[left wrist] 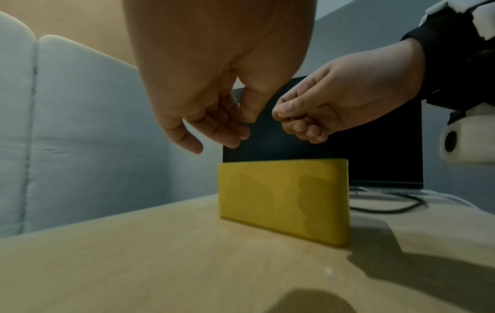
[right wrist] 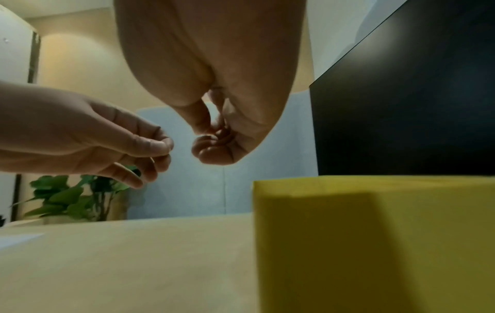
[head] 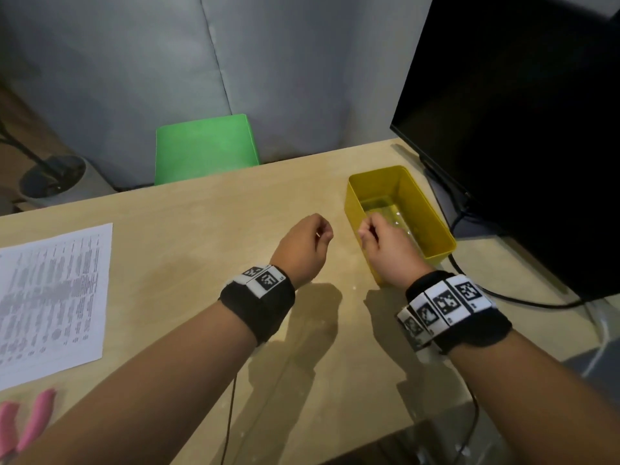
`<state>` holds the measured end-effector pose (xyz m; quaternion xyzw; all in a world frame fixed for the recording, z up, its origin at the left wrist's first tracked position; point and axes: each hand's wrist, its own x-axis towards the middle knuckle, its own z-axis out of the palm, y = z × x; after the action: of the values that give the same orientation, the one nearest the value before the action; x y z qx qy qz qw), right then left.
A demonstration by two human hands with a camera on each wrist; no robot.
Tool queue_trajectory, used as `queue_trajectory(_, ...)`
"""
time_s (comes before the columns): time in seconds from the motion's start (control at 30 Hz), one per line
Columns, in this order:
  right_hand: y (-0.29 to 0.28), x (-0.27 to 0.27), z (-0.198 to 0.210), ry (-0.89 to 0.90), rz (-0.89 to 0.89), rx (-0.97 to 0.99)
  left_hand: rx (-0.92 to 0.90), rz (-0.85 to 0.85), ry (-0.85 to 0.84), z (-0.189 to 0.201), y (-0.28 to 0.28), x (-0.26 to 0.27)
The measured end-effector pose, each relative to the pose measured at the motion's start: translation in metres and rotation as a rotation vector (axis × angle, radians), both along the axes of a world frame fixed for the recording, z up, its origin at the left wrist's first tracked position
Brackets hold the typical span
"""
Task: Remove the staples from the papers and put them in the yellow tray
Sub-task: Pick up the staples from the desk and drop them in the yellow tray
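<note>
The yellow tray [head: 436, 216] stands on the wooden desk at the right, its side wall showing in the wrist views [left wrist: 284, 197] [right wrist: 375, 233]. My right hand [head: 365, 233] hovers over the tray's near left rim. Its fingers are curled, with thumb and forefinger pressed together [left wrist: 279, 116] [right wrist: 203, 135], and nothing shows between them. My left hand [head: 323, 231] hangs just left of the tray, above the desk. Its thumb and forefinger pinch a thin pale sliver that looks like a staple [head: 318, 234] [right wrist: 167, 151]. The printed papers [head: 50, 297] lie flat at the far left.
A pink-handled tool [head: 30, 421] lies at the near left corner. A black monitor [head: 520, 129] stands behind and right of the tray, with a cable [head: 523, 302] trailing beside it. A green box [head: 204, 146] sits beyond the desk's far edge.
</note>
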<state>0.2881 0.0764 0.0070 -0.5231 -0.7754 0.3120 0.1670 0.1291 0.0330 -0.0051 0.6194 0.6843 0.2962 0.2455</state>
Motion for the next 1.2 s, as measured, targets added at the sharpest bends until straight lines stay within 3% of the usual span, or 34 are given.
queue_trajectory(0.17, 0.036, 0.036, 0.022, -0.059, -0.141, 0.055, 0.085, -0.066, -0.042, 0.028, 0.041, 0.037)
queue_trajectory(0.33, 0.063, 0.06, 0.024, -0.08, -0.24, 0.016, 0.009, -0.118, 0.004, 0.029, 0.071, 0.062)
queue_trajectory(0.53, 0.076, 0.067, 0.012, -0.11, -0.219, -0.046, -0.101, -0.152, 0.065, 0.018, 0.087, 0.073)
queue_trajectory(0.93, 0.067, 0.066, -0.004, -0.083, -0.212, -0.056, -0.073, -0.141, 0.135, 0.0, 0.08, 0.067)
queue_trajectory(1.2, 0.016, 0.028, 0.002, -0.115, 0.007, 0.004, -0.148, -0.094, 0.195, -0.011, 0.038, 0.027)
